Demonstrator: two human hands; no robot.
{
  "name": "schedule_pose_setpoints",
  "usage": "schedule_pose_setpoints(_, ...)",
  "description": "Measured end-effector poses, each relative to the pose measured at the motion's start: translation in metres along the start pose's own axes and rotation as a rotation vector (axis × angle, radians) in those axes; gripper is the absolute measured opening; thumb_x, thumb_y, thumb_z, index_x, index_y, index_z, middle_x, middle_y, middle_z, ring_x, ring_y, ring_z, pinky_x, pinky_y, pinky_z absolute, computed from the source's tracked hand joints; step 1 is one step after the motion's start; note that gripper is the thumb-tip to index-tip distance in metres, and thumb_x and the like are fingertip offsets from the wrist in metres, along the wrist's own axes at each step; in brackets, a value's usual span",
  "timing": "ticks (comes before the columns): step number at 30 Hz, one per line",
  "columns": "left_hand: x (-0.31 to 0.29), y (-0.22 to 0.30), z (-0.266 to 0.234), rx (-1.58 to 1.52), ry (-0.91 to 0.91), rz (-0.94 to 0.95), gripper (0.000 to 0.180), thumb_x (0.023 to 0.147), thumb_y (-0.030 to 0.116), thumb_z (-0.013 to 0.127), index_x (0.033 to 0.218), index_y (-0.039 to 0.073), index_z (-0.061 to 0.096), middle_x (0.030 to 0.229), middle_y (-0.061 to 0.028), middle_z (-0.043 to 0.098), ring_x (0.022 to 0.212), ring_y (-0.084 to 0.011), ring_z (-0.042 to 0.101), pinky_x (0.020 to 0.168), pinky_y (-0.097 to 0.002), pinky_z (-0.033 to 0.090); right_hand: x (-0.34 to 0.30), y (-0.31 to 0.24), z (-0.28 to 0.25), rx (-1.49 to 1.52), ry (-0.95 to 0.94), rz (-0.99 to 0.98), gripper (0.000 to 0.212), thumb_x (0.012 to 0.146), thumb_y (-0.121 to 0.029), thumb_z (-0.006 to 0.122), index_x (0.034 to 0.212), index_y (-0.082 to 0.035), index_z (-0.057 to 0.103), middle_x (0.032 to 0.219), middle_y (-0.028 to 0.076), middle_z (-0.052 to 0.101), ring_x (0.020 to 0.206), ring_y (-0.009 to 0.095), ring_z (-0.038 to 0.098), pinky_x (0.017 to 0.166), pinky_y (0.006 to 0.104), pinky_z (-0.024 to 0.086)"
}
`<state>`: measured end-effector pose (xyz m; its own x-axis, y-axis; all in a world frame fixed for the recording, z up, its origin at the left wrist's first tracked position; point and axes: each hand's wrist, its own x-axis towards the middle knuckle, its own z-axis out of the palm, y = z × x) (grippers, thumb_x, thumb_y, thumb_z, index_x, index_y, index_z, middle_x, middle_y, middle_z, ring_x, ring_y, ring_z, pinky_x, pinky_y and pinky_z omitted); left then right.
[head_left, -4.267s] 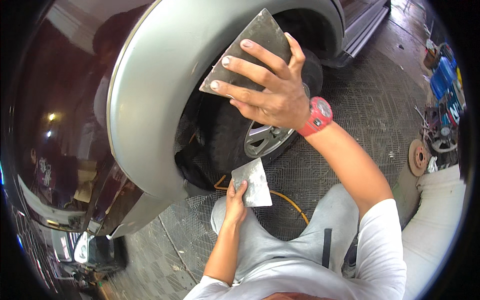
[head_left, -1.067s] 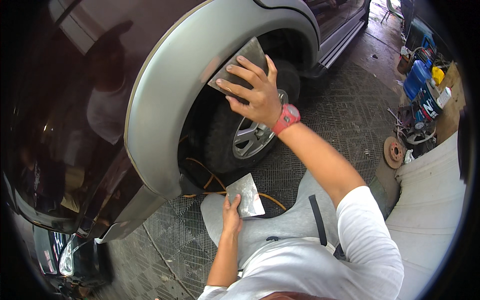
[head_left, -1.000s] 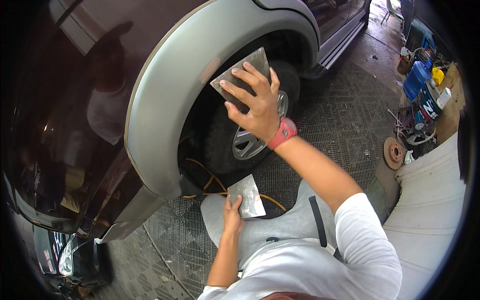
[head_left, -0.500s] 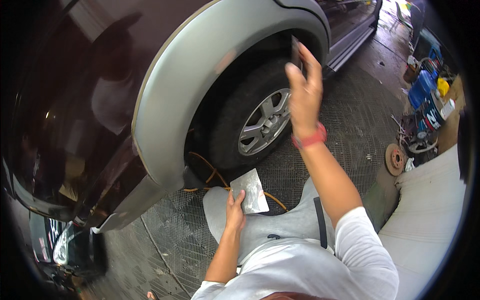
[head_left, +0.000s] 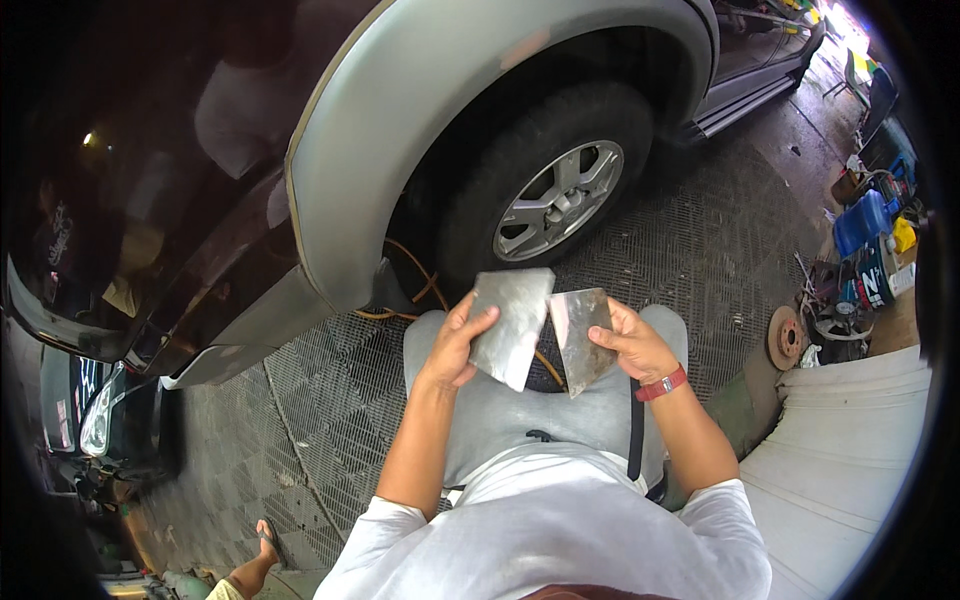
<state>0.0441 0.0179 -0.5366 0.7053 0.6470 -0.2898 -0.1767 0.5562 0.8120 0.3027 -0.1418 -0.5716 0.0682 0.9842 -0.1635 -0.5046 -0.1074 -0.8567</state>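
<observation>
My left hand [head_left: 457, 345] is closed on a flat, light grey metal plate [head_left: 512, 325] with whitish smears, its thumb lying on the face. My right hand [head_left: 638, 345], with a red watch at the wrist, grips a second, darker metal plate [head_left: 582, 340], which carries a pale pinkish strip along its left edge. Both plates are held above my lap with their near edges almost meeting; I cannot tell whether they touch. Ahead is the vehicle's grey wheel-arch fender [head_left: 345, 180], with a pinkish patch [head_left: 526, 46] on its upper edge.
A wheel [head_left: 560, 200] sits beneath the fender. An orange hose [head_left: 420, 280] lies near my knees. At the right are a rusty brake disc [head_left: 786, 338], a blue container [head_left: 862, 222] and assorted tools. Another person's sandalled foot [head_left: 266, 540] shows at the lower left.
My right hand has come down from in front of the wheel arch to beside the left hand, bringing its plate. The left hand's plate has risen slightly. A person's foot and leg have come further into view.
</observation>
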Motion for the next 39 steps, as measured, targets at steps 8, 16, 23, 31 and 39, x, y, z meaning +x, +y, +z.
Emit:
schedule_pose_setpoints(8, 0.013, -0.044, 0.016, 0.447, 0.186, 0.245, 0.053, 0.109, 0.026, 0.065, 0.152, -0.001, 0.050, 0.143, -0.0118, 0.064, 0.131, -0.0184, 0.058, 0.114, -0.0341, 0.044, 0.014, -0.026, 0.053, -1.491, 0.264, -0.619, 0.057, 0.084, 0.005, 0.067, 0.137, -0.015, 0.068, 0.130, 0.014, 0.067, 0.125, 0.031, 0.064, 0.109, 0.0460, 0.050)
schedule_pose_setpoints(16, 0.021, -0.067, -0.011, 0.033, 0.562, 0.465, 0.052, 0.110, 0.024, 0.063, 0.151, -0.003, 0.048, 0.142, -0.0160, 0.062, 0.128, -0.0230, 0.061, 0.111, -0.0363, 0.047, -0.015, -0.010, 0.080, -1.689, -0.057, -0.514, 0.061, 0.083, 0.002, 0.068, 0.135, -0.032, 0.074, 0.145, 0.005, 0.062, 0.145, 0.035, 0.050, 0.125, 0.0707, 0.021)
schedule_pose_setpoints(23, 0.013, -0.033, 0.026, -0.167, 0.342, 0.366, 0.044, 0.110, 0.021, 0.064, 0.147, 0.001, 0.052, 0.134, -0.0078, 0.066, 0.119, -0.0142, 0.064, 0.104, -0.0310, 0.051, -0.004, 0.001, 0.085, -1.386, 0.034, -0.609, 0.064, 0.092, 0.001, 0.064, 0.151, -0.020, 0.052, 0.148, 0.027, 0.051, 0.135, 0.048, 0.058, 0.109, 0.0520, 0.055)
schedule_pose_setpoints(31, 0.021, 0.071, 0.059, 0.892, 0.065, 0.969, 0.041, 0.105, 0.032, 0.067, 0.126, -0.003, 0.068, 0.158, -0.0177, 0.052, 0.132, -0.0339, 0.064, 0.113, -0.0430, 0.048, -0.009, -0.009, 0.038, -1.232, 0.149, -0.280, 0.061, 0.093, 0.013, 0.050, 0.151, -0.004, 0.047, 0.145, 0.025, 0.052, 0.137, 0.045, 0.056, 0.114, 0.0490, 0.049)
schedule_pose_setpoints(39, 0.033, 0.125, 0.060, 1.008, 0.128, 0.908, 0.045, 0.105, 0.037, 0.066, 0.125, -0.004, 0.072, 0.168, -0.0146, 0.037, 0.154, -0.0335, 0.038, 0.125, -0.0496, 0.034, -0.013, 0.021, 0.025, -0.877, 0.339, -0.170, 0.058, 0.100, 0.004, 0.052, 0.156, -0.004, 0.039, 0.151, 0.024, 0.055, 0.141, 0.038, 0.057, 0.118, 0.0429, 0.043)
